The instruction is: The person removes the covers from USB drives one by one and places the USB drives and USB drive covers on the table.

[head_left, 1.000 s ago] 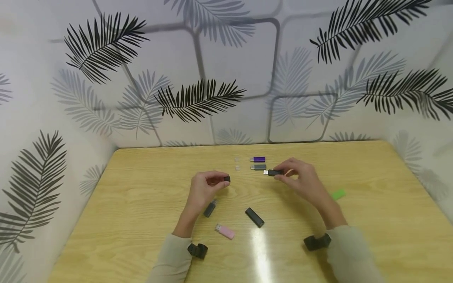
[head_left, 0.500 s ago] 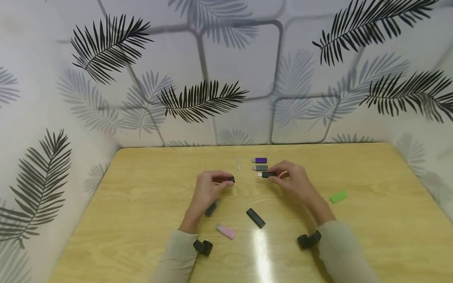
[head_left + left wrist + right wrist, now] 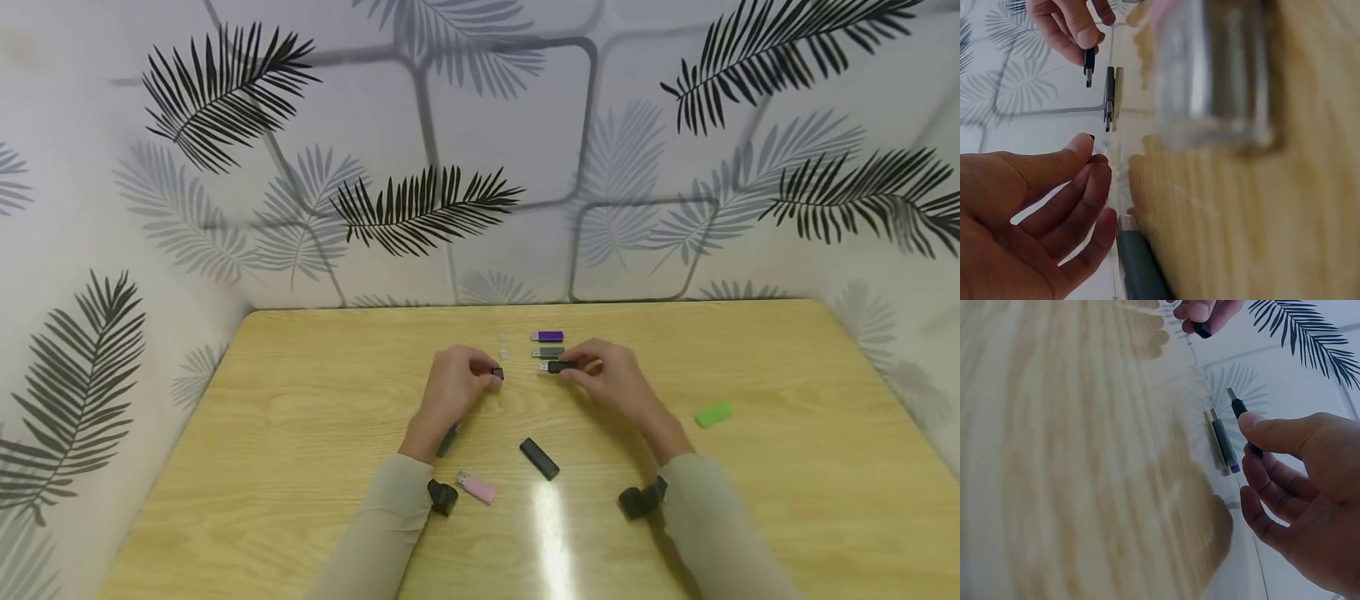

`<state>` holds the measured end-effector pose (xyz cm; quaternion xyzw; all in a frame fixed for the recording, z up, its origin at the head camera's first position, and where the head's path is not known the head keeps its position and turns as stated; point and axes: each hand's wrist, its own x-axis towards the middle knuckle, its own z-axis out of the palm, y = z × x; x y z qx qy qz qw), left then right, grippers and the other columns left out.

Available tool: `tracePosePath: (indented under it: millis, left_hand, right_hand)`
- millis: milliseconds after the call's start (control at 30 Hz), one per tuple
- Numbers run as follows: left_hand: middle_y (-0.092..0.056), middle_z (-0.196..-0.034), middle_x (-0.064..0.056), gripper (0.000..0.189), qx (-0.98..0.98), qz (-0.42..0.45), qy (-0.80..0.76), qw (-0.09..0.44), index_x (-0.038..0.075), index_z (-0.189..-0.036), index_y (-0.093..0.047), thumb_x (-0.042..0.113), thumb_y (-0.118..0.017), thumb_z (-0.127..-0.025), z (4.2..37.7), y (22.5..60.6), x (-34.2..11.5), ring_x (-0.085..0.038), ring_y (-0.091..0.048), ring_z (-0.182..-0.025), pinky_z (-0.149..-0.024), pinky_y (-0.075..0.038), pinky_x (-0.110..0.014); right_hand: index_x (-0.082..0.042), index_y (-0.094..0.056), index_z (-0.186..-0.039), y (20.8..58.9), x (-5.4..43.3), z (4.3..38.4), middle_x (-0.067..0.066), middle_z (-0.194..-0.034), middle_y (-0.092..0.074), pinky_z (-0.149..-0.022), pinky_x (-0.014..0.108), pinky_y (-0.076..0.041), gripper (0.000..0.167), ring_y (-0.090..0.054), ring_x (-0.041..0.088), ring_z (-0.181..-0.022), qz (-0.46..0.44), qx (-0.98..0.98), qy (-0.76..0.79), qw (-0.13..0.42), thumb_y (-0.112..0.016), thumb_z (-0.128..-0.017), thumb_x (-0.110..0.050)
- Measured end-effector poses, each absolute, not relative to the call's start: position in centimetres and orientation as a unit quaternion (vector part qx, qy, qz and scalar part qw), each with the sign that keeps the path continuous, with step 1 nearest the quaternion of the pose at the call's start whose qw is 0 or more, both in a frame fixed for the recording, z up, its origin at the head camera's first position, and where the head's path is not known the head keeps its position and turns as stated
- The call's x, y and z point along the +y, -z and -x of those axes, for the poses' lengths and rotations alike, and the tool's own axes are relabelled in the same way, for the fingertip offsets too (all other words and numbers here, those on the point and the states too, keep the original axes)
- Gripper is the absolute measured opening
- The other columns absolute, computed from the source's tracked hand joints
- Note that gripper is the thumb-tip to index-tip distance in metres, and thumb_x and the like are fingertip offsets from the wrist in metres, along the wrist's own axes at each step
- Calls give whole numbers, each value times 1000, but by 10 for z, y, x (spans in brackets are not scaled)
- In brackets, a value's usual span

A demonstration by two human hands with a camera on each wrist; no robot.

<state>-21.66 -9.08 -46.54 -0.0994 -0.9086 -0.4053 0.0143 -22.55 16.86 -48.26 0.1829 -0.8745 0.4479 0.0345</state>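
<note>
Your left hand is pinching a black cap left of the purple stick; a slackening grip could be dropping it. A clear cap is lying left of that stick too, risking a nudge from this hand. Your right hand is pinching a black stick on the purple stick's near side; drifting forward could be shoving the grey stick between them.

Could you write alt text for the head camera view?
A person's right hand pinches a black USB stick, plug bare, above a wooden table; the left hand pinches a small black piece, apart from the stick. A purple stick and a gray stick lie beyond; a pink stick, black bar and green piece lie elsewhere.
</note>
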Motion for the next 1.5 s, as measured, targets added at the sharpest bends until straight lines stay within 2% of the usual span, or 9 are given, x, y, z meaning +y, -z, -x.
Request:
tracePosePath:
  millis: [367,700,1000,1500]
  left_hand:
    - [-76,-89,-3,12,-927,96,362,-12,8,-97,-82,10,-85,-85,226,466,-78,-18,-68,-81,-73,-57,-35]
    - [-75,-90,-1,13,-931,67,357,-27,11,-99,-82,12,-85,-86,230,465,-72,-18,-68,-82,-72,-56,-36]
    - [-70,-84,2,12,-946,81,312,-41,12,-101,-80,14,-83,-89,231,464,-70,-13,-63,-75,-66,-53,-32]
    - [-66,-83,1,13,-944,78,318,-50,10,-101,-79,12,-82,-89,233,461,-73,-16,-60,-75,-68,-51,-34]
  right_hand:
    - [0,-78,-103,483,162,229,13,-102,-73,-79,42,-60,17,-69,25,-89,-179,-885,-429,21,-82,-87,-5]
    - [-1,-78,-102,485,160,230,11,-101,-73,-79,40,-59,16,-67,24,-88,-166,-895,-414,17,-82,-87,-5]
    - [-2,-78,-99,487,159,230,11,-98,-72,-76,37,-56,15,-66,23,-86,-163,-902,-400,12,-84,-86,-5]
    - [-3,-78,-101,487,156,232,11,-101,-71,-78,38,-55,15,-66,24,-88,-157,-904,-398,7,-82,-87,-4]
